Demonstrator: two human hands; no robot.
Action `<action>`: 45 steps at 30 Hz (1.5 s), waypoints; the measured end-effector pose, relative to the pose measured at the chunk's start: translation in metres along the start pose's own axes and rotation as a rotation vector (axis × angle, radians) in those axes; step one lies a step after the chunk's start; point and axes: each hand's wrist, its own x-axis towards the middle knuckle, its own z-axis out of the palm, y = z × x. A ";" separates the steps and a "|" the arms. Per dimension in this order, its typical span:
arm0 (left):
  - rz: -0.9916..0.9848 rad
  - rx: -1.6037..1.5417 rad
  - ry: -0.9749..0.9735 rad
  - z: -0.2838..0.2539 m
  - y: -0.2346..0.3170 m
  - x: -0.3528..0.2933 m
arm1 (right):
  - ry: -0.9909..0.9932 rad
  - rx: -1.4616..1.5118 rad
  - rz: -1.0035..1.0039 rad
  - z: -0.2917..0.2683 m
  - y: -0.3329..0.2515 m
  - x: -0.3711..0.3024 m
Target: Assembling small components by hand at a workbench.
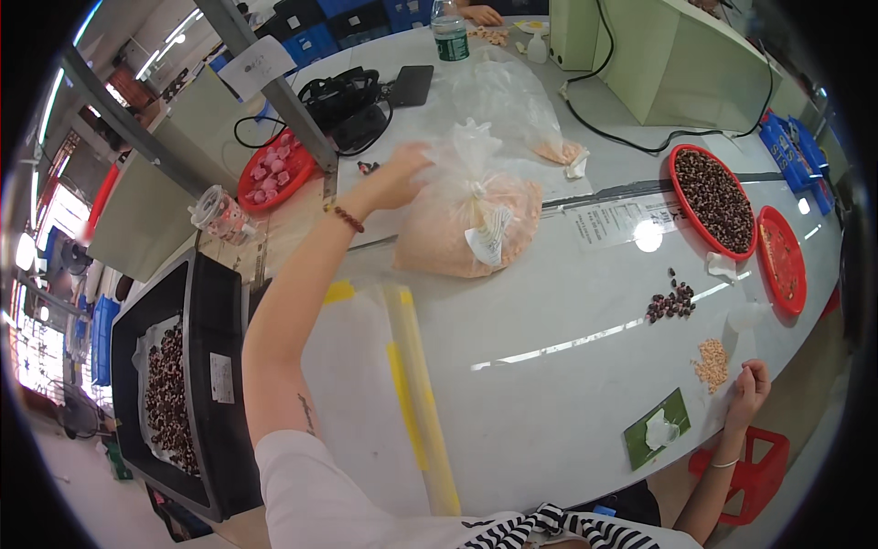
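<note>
My left hand, blurred by motion, is beside the upper left of a tied clear plastic bag full of pale orange small pieces. Whether its fingers touch the plastic, I cannot tell. A white paper tag hangs on the bag's front. At the right table edge is my right hand, its fingers curled in; anything inside them is hidden. Close by lie a small heap of tan bits and a translucent piece of plastic. A green card with a crumpled white piece lies nearer me.
Dark beans fill a red tray; others lie loose. Beside it stands another red tray. A black bin is at left, near a cup. Behind are a bottle and a black cable. Another person's hand shows.
</note>
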 end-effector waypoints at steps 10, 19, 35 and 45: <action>-0.187 -0.230 -0.286 -0.008 0.029 -0.004 | -0.011 -0.033 0.011 0.005 -0.005 0.000; -0.328 0.646 0.125 -0.211 0.024 -0.064 | 0.013 -0.069 -0.001 0.007 -0.009 -0.001; -0.428 0.111 -0.205 -0.139 0.166 -0.035 | -0.030 -0.073 -0.014 0.004 -0.018 -0.003; -0.478 -0.037 -0.206 0.020 0.115 0.044 | -0.082 0.011 0.007 0.007 -0.021 0.001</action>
